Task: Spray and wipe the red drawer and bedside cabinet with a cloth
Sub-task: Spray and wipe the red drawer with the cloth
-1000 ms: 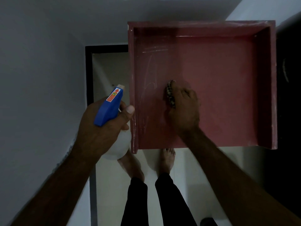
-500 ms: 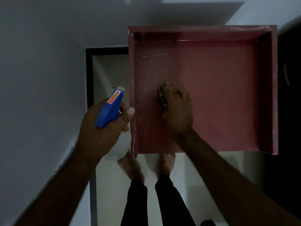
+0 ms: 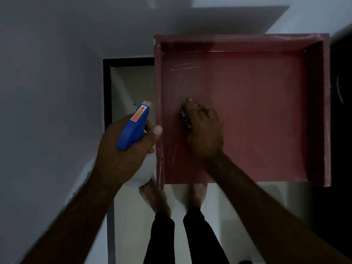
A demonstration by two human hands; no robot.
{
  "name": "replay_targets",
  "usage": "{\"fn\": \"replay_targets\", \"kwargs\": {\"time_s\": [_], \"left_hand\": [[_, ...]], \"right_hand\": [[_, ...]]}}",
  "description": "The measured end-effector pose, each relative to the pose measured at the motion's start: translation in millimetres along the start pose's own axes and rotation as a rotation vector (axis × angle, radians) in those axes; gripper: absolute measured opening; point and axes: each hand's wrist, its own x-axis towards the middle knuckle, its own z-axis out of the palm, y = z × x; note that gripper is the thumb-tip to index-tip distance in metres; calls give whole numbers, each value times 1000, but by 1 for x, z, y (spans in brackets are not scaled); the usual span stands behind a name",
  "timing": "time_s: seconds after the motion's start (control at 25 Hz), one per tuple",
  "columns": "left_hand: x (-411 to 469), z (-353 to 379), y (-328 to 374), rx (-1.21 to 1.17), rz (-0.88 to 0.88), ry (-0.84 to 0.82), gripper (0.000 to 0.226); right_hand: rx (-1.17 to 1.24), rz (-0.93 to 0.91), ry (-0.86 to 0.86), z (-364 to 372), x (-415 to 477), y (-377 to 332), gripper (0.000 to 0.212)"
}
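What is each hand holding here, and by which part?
Left hand grips the spray bottle round its neck, under the blue head. Right hand grips a bunched cloth, mostly hidden, on the drawer floor.

Right hand pressing patterned cloth onto red wooden drawer floor, left hand gripping blue-topped white spray bottle beside it

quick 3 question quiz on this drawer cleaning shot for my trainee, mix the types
1. True or false: the right hand presses the cloth on the floor of the red drawer.
2. Which hand grips the spray bottle? A. left hand B. right hand C. neither
3. Fill in: the bottle's spray head is ___ in colour.
Key: 1 true; 2 A; 3 blue.
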Motion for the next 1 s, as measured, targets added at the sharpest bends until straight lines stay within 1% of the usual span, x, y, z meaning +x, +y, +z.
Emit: {"fn": "replay_targets", "kwargs": {"time_s": [0.08, 0.12, 0.24, 0.28, 0.32, 0.4, 0.48, 0.52, 0.6, 0.68, 0.72, 0.76, 0.92, 0.96, 1.0], "left_hand": [[0, 0, 1, -11, -1, 0, 41], [1, 0, 1, -12, 2, 1, 40], [3, -1, 0, -19, 18, 1, 34], [4, -1, 0, -23, 18, 9, 33], [5, -1, -1, -21, 18, 19, 32], [7, -1, -1, -12, 32, 25, 32], [10, 1, -1, -8, 44, 16, 35], [11, 1, -1, -6, 45, 12, 36], [13, 0, -1, -6, 52, 6, 35], [13, -1, -1, -11, 57, -4, 33], [14, -2, -1, -10, 63, -8, 31], [14, -2, -2, -8, 66, -10, 30], [16, 0, -1, -12, 55, 0, 33], [16, 0, 0, -25, 54, -9, 31], [16, -1, 0, -34, 56, -20, 29]], "right_hand": [[-28, -100, -24, -1, 1, 3, 76], [-36, -90, -8, -4, 4, 10, 76], [-11, 115, 62, -14, 19, 31, 86], [-9, 151, 72, -15, 22, 30, 86], [-9, 139, 72, -13, 22, 23, 83], [-3, 20, 57, -5, 17, 5, 71], [-36, -90, 33, -1, 15, 0, 69], [-50, -95, 48, -3, 17, 4, 68], [-39, 21, 103, -7, 25, 19, 71], [-8, 166, 128, -12, 32, 25, 83], [-4, 185, 137, -11, 34, 20, 83], [-3, 169, 138, -8, 33, 11, 81], [-44, -33, 71, 1, 29, -1, 71], [-54, -42, 62, -2, 31, 5, 70], [-47, -13, 71, -7, 35, 14, 69]]}}
